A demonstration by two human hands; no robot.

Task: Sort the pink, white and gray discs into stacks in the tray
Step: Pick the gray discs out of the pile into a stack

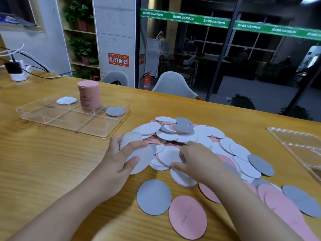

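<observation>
Left hand [121, 159] is gripping a fanned white stack [137, 152] at the table's near-middle heap [191, 141]; right hand [196, 159] is pinching another (stack could be slipping apart, grip loose).

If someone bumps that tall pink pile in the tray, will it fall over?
Probably. The pink stack is much taller than it is wide, and its edges already look slightly uneven, so a push may topple or fan it. The discs look thin and light; the tray walls are low.

The right hand [198, 160] hides its fingers' contact with the discs; the second tray [298, 146] is cut off.
</observation>
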